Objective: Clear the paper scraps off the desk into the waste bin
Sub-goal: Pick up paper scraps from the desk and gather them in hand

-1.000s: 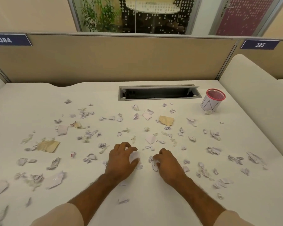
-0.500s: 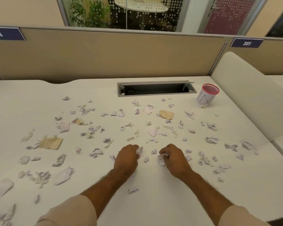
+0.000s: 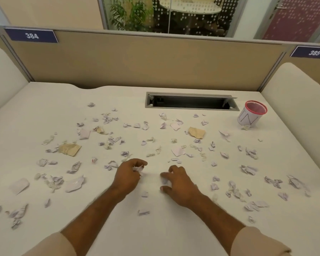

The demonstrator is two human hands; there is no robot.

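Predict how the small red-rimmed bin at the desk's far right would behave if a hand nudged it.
The bin looks small and light, so it would probably slide or tip. It already appears tilted, a scrap at its base.

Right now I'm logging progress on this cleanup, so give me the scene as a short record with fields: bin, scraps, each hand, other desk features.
bin: small red-rimmed waste bin, upright at the desk's far right, beside the cable slot
scraps: many crumpled white paper scraps spread across the desk; two tan pieces
left hand: left hand, fingers curled round white scraps
right hand: right hand, fingers curled over a scrap on the desk
progress: nearly all scraps not yet binned
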